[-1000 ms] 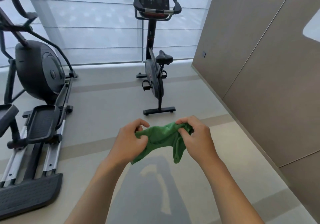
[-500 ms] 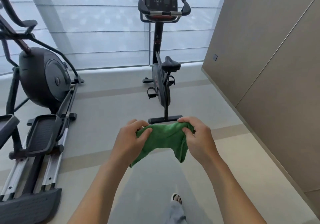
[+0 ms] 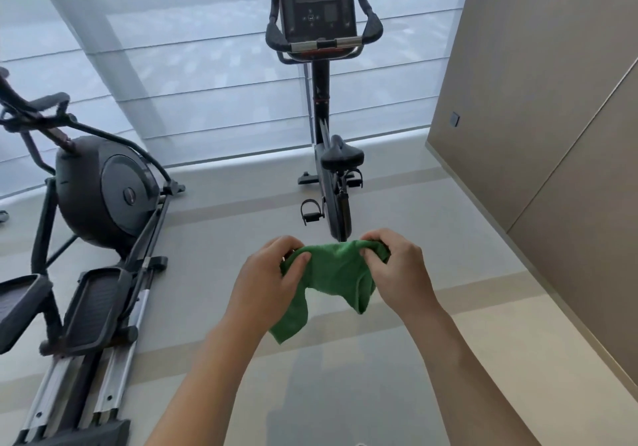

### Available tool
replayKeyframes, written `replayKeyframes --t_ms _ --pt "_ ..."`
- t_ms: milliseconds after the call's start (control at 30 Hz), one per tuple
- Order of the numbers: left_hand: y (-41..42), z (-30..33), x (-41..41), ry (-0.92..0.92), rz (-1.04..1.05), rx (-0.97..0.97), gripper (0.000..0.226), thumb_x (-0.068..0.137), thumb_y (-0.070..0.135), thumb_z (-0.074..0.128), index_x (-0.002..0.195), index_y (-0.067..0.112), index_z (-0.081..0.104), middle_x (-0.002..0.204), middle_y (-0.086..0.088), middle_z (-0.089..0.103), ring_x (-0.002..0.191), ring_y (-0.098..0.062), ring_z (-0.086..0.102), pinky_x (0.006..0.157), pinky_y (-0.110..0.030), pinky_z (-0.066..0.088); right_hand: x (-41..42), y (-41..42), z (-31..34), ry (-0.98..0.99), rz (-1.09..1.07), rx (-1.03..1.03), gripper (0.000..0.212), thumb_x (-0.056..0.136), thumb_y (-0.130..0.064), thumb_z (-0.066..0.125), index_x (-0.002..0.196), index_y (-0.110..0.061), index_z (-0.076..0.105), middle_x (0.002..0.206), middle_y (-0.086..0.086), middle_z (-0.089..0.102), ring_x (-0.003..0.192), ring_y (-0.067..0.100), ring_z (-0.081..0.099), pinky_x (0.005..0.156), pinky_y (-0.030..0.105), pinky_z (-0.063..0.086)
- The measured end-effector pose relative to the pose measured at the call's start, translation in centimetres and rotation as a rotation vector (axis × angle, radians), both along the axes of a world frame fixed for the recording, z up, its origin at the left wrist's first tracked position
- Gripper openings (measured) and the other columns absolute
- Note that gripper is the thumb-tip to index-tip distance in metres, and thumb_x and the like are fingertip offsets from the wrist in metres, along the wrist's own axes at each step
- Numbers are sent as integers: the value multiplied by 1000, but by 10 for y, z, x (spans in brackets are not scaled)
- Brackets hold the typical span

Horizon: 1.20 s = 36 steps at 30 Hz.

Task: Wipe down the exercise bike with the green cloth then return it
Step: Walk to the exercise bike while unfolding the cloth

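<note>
I hold the green cloth (image 3: pixel 333 273) in front of the exercise bike (image 3: pixel 324 107), short of its rear base. My left hand (image 3: pixel 267 281) and right hand (image 3: pixel 397 273) each pinch a bunched top edge. Loose corners hang; either pinch slipping would probably drop it.

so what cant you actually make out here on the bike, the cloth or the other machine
Head view only:
- Upright black exercise bike: rear base bar hidden behind the crumpled green cloth; console text too small.
- Cloth's top corners: buried in the left hand and right hand.
- Black elliptical trainer: cut off at the left and bottom edges.
</note>
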<state>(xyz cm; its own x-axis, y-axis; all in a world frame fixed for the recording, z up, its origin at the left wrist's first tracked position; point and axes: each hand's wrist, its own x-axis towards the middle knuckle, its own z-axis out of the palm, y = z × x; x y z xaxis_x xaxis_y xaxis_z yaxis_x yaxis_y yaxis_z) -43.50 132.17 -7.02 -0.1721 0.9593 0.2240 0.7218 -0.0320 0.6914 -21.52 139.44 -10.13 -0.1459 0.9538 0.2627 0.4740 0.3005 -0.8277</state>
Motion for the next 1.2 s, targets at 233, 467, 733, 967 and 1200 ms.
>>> replayKeyframes --t_ms 233,467,733,967,1200 --pt "65 -10 -6 27 12 -55 7 100 29 66 94 27 68 86 16 65 83 -4 58 68 -21 42 8 69 -12 27 -32 -15 26 95 1 65 106 -20 76 99 -10 73 96 10 67 89 36 58" --pt "147 -27 -33 32 -8 -37 14 94 31 74 84 25 68 78 15 65 77 -3 59 65 -16 42 -9 139 -16 5 -75 -34 27 95 2 65 107 -20 76 100 -11 73 98 10 67 92 36 58" --pt "273 -27 -93 21 -112 -3 5 95 27 74 91 26 71 85 17 65 81 -1 61 70 -16 43 -50 239 3 -28 -141 -15 21 95 -3 71 105 -21 78 98 -15 75 97 2 68 92 31 58" --pt "363 -26 -156 -16 -196 -7 13 94 13 72 97 26 74 91 16 67 84 -5 63 75 -25 51 -99 323 25 -58 -223 31 22 98 -4 66 107 -23 76 97 -20 70 92 -6 62 81 16 49" --pt "413 -40 -184 -23 -201 -2 10 95 15 73 97 25 74 92 16 66 83 -5 63 74 -26 53 -119 377 26 -80 -226 27 27 97 0 66 101 -24 76 93 -22 71 93 -6 63 78 4 44"
